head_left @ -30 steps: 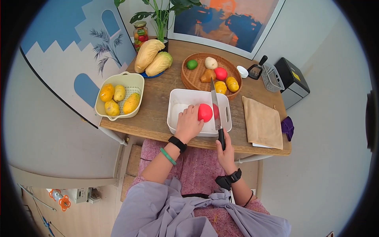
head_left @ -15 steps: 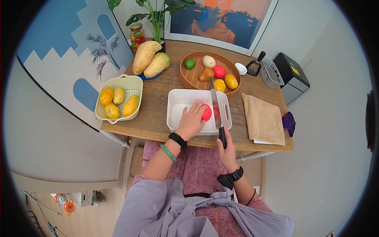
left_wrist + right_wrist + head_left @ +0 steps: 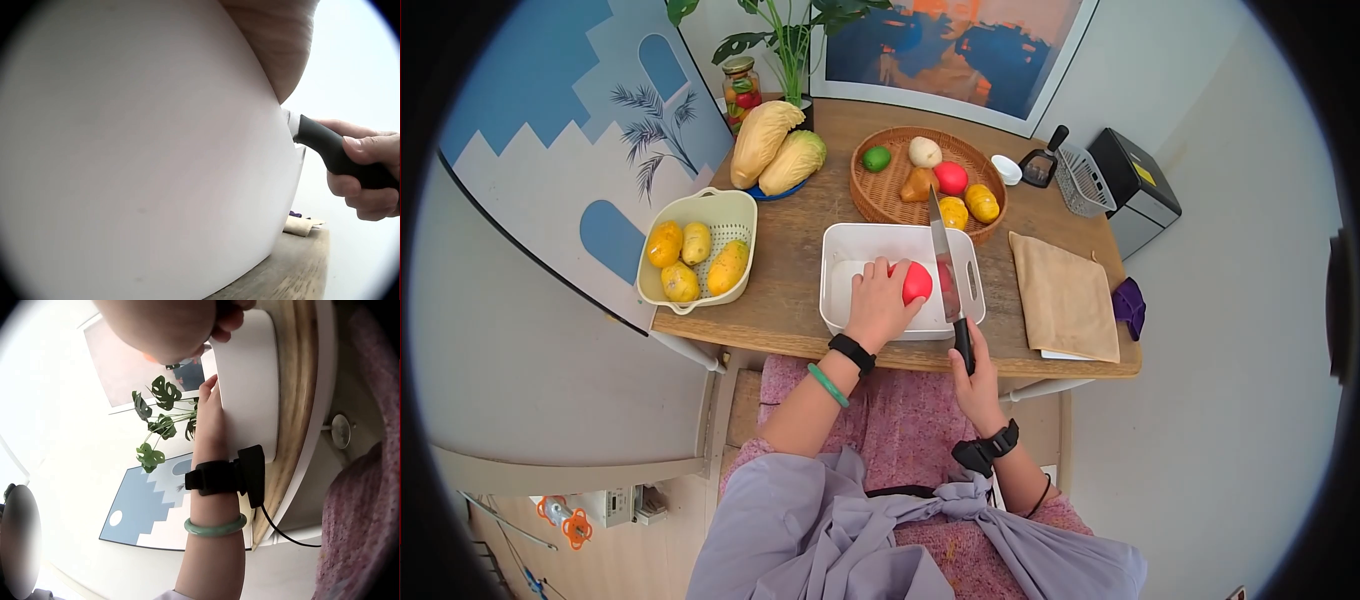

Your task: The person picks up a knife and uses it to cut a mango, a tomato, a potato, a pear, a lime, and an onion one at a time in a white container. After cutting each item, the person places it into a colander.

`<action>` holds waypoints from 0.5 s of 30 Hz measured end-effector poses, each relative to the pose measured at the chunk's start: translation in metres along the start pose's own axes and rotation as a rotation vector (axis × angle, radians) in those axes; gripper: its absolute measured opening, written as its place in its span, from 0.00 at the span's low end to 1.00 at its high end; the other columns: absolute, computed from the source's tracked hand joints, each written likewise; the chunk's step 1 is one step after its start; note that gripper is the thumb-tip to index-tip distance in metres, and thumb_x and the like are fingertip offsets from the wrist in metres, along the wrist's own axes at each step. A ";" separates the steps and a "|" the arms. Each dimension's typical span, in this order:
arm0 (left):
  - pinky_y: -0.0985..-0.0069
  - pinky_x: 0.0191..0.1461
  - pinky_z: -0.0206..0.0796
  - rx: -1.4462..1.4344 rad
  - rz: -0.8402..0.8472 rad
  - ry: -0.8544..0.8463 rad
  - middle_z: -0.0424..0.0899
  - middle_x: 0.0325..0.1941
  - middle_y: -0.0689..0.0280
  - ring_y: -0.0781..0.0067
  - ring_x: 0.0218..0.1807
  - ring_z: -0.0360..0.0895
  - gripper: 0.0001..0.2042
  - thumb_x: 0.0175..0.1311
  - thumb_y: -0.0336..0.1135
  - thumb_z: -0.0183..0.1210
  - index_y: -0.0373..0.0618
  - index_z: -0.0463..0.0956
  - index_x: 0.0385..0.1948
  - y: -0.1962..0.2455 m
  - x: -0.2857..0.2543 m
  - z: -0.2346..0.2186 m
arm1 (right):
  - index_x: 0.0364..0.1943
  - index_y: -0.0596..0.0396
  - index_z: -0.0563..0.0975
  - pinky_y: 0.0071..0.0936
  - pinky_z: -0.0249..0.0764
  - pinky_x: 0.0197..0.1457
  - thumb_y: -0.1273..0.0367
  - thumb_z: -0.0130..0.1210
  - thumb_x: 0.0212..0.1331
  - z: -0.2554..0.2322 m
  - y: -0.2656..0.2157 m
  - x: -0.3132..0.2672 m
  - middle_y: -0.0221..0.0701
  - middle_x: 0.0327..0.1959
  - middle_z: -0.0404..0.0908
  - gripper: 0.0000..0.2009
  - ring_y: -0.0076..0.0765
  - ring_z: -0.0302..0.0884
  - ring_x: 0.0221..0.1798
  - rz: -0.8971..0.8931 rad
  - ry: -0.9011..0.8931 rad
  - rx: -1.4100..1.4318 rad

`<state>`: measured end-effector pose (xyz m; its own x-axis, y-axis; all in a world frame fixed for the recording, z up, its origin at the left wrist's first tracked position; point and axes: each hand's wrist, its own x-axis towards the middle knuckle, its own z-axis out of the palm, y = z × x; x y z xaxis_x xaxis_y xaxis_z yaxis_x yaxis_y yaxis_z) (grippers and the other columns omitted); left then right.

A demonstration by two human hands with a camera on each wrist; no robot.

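Observation:
In the head view, my left hand [image 3: 878, 305] holds a smooth, round red fruit [image 3: 917, 284] inside a white bin [image 3: 837, 236], with its fingers curled over the fruit's left side. My right hand [image 3: 975, 385] grips the black handle of a large knife [image 3: 965, 345] at the bin's front right. The blade stands just right of the fruit and points away from me; a red patch shows on it. In the left wrist view, the fingers of the right hand [image 3: 375, 169] wrap that handle, and the bin wall hides the fruit.
Behind the bin, a wicker tray [image 3: 862, 190] bears mixed fruit and vegetables. To the left are a cream colander [image 3: 738, 215] of yellow fruit and two cabbages [image 3: 765, 145]. A folded tan cloth [image 3: 1065, 300] lies right, before a grey basket [image 3: 1085, 180] and a black-and-silver box [image 3: 1145, 200].
The fingers of my left hand lay spread over the red fruit half a second ago and now curl at its left side. The knife stays almost in place beside it.

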<state>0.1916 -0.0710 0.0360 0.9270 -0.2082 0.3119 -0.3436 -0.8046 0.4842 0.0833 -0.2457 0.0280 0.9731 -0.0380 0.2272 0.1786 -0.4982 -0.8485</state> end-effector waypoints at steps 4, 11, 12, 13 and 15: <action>0.60 0.56 0.61 -0.020 0.100 0.097 0.72 0.53 0.56 0.54 0.56 0.69 0.29 0.48 0.42 0.67 0.46 0.70 0.54 -0.010 0.002 0.012 | 0.67 0.56 0.60 0.34 0.72 0.54 0.69 0.50 0.66 0.002 -0.001 -0.002 0.53 0.54 0.75 0.26 0.54 0.78 0.53 -0.011 -0.020 -0.005; 0.59 0.57 0.61 -0.003 0.183 -0.031 0.71 0.56 0.55 0.53 0.57 0.69 0.29 0.51 0.44 0.64 0.46 0.70 0.56 -0.008 0.005 0.008 | 0.67 0.56 0.61 0.35 0.70 0.58 0.70 0.50 0.66 0.004 0.003 -0.006 0.52 0.55 0.74 0.25 0.56 0.75 0.57 -0.045 0.008 0.051; 0.59 0.57 0.61 0.014 0.198 -0.045 0.71 0.56 0.55 0.53 0.57 0.69 0.29 0.51 0.44 0.64 0.46 0.70 0.56 -0.005 0.005 0.007 | 0.67 0.56 0.61 0.35 0.70 0.58 0.70 0.50 0.66 0.004 0.003 -0.006 0.52 0.55 0.74 0.25 0.56 0.75 0.57 -0.037 0.024 0.070; 0.59 0.57 0.62 0.028 0.120 -0.046 0.71 0.56 0.55 0.54 0.57 0.69 0.29 0.52 0.46 0.64 0.46 0.70 0.56 -0.003 0.005 0.006 | 0.67 0.56 0.61 0.35 0.69 0.58 0.70 0.49 0.66 0.004 0.004 -0.007 0.52 0.56 0.73 0.25 0.56 0.74 0.58 -0.065 0.033 0.061; 0.59 0.56 0.62 0.053 0.054 -0.060 0.71 0.55 0.55 0.54 0.57 0.69 0.29 0.52 0.48 0.64 0.46 0.70 0.56 -0.001 0.005 0.002 | 0.67 0.55 0.61 0.36 0.68 0.59 0.70 0.49 0.67 0.004 0.004 -0.008 0.52 0.57 0.72 0.24 0.57 0.72 0.59 -0.088 0.040 0.047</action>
<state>0.1969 -0.0725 0.0350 0.9153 -0.2833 0.2861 -0.3861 -0.8194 0.4237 0.0767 -0.2435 0.0210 0.9470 -0.0309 0.3198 0.2707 -0.4598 -0.8458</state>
